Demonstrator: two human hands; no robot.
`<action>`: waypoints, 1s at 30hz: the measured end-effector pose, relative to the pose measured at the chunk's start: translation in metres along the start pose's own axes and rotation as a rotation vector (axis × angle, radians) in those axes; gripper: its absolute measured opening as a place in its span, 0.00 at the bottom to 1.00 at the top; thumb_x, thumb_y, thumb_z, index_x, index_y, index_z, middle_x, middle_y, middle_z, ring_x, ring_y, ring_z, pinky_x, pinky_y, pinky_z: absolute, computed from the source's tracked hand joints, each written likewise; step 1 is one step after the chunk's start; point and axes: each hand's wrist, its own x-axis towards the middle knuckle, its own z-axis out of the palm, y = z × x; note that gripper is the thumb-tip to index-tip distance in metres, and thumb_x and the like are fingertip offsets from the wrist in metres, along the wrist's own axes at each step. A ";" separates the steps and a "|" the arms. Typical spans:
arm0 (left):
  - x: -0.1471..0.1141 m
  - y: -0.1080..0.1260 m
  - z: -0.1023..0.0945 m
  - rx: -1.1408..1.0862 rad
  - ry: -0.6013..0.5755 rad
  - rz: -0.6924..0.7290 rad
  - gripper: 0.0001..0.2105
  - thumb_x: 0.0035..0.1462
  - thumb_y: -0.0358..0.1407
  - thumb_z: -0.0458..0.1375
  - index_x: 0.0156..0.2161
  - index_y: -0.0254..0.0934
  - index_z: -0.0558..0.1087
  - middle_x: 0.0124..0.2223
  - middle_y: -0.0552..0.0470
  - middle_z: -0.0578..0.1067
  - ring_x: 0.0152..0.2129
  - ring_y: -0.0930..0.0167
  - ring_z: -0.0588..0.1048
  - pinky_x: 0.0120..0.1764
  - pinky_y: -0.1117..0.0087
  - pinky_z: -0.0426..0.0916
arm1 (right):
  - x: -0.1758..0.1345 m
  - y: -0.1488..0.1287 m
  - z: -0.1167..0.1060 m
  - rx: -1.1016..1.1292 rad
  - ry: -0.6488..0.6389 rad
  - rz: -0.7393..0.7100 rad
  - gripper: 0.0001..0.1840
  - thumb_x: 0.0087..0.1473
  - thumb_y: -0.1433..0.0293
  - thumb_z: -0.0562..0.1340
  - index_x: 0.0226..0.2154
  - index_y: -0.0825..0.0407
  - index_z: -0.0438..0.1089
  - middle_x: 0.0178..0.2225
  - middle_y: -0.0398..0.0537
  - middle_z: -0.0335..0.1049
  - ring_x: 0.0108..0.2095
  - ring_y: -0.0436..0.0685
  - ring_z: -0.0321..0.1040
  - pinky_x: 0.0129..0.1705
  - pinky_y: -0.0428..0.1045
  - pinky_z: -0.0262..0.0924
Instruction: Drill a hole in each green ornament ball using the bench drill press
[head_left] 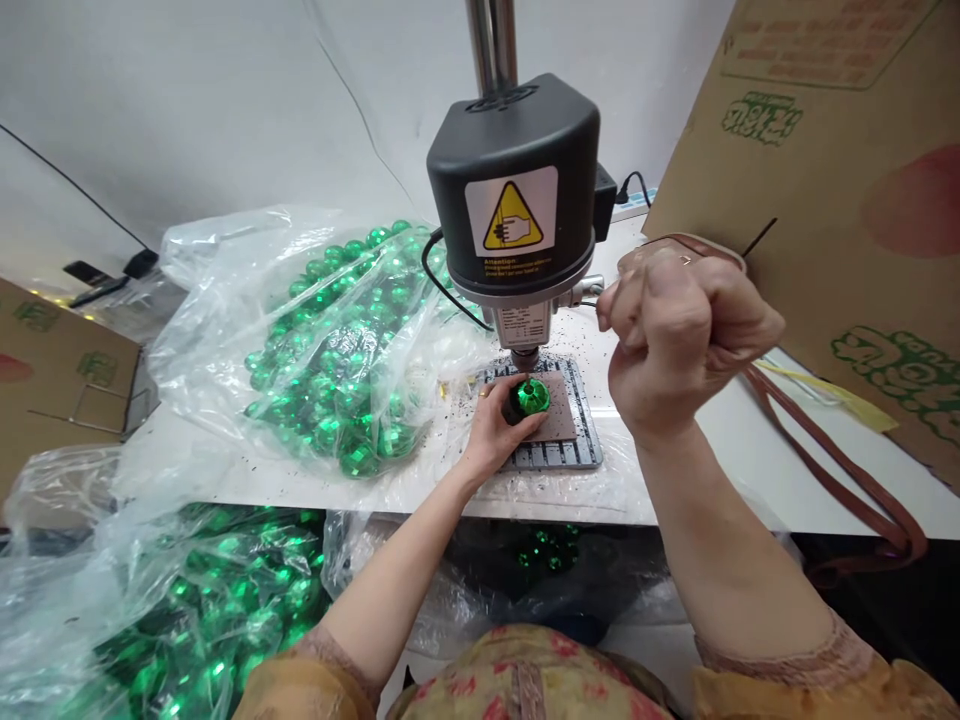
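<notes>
A small bench drill press point(517, 190) with a black motor housing stands in front of me. Under its chuck point(525, 358), my left hand point(496, 425) grips a shiny green faceted ball point(533, 397) between thumb and fingers. A dark opening shows in the ball's top, and a dark part beside it is partly covered by my fingers. Ball and hand rest over a brown board point(562, 405) on the slotted metal base point(589, 450). Raised at the right of the machine, my right hand point(671, 335) is closed around its feed lever, mostly hidden by the fist, beside the silver hub point(587, 291).
A clear plastic bag of many green balls point(337, 350) lies left on the white table point(630, 500). Another bag of green balls point(225, 610) sits lower left. Cardboard boxes point(840, 200) flank both sides. A brown strap point(840, 460) hangs at right. Dark shavings dot the tabletop.
</notes>
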 end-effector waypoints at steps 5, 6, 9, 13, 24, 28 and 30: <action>-0.001 -0.001 0.001 0.006 0.006 0.008 0.25 0.54 0.39 0.71 0.57 0.40 0.73 0.52 0.44 0.77 0.50 0.60 0.74 0.53 0.58 0.71 | -0.002 -0.001 0.000 -0.012 -0.001 -0.029 0.30 0.58 0.67 0.61 0.17 0.53 0.40 0.14 0.35 0.39 0.15 0.42 0.42 0.20 0.47 0.47; -0.001 -0.001 0.001 0.004 0.007 0.008 0.25 0.54 0.38 0.71 0.57 0.41 0.73 0.52 0.44 0.77 0.50 0.60 0.74 0.53 0.58 0.71 | -0.003 -0.001 -0.001 -0.009 0.000 -0.033 0.30 0.58 0.68 0.61 0.18 0.53 0.40 0.14 0.35 0.39 0.15 0.42 0.42 0.20 0.47 0.47; -0.001 -0.001 0.001 0.002 0.006 0.006 0.25 0.54 0.38 0.71 0.57 0.41 0.73 0.53 0.44 0.77 0.51 0.60 0.74 0.54 0.58 0.70 | -0.005 0.000 -0.001 0.008 0.002 -0.037 0.28 0.57 0.71 0.60 0.18 0.53 0.40 0.15 0.35 0.39 0.15 0.41 0.41 0.20 0.47 0.45; -0.001 0.000 0.001 -0.010 0.003 0.001 0.25 0.53 0.37 0.71 0.56 0.40 0.73 0.53 0.44 0.77 0.52 0.59 0.73 0.54 0.58 0.70 | -0.010 0.003 -0.002 0.010 0.025 -0.060 0.28 0.57 0.72 0.60 0.18 0.53 0.40 0.15 0.36 0.37 0.15 0.42 0.38 0.20 0.48 0.43; -0.001 0.000 0.003 -0.035 0.016 -0.004 0.25 0.54 0.36 0.71 0.56 0.39 0.73 0.54 0.43 0.76 0.52 0.60 0.74 0.55 0.58 0.69 | -0.017 0.008 -0.009 -0.020 0.007 -0.104 0.29 0.57 0.71 0.61 0.17 0.53 0.39 0.15 0.36 0.40 0.15 0.42 0.39 0.21 0.49 0.44; -0.001 -0.001 0.003 -0.030 0.019 0.000 0.25 0.53 0.37 0.71 0.56 0.40 0.73 0.52 0.44 0.77 0.51 0.59 0.74 0.55 0.57 0.69 | -0.019 0.011 -0.013 0.031 -0.028 -0.155 0.28 0.57 0.74 0.61 0.18 0.53 0.40 0.15 0.35 0.41 0.15 0.41 0.41 0.21 0.47 0.46; -0.001 -0.002 0.003 -0.028 0.018 0.002 0.25 0.53 0.37 0.72 0.55 0.40 0.73 0.52 0.44 0.77 0.52 0.59 0.74 0.55 0.57 0.69 | -0.020 0.011 -0.015 0.045 -0.054 -0.161 0.27 0.57 0.75 0.60 0.18 0.53 0.41 0.15 0.35 0.41 0.16 0.41 0.42 0.21 0.47 0.46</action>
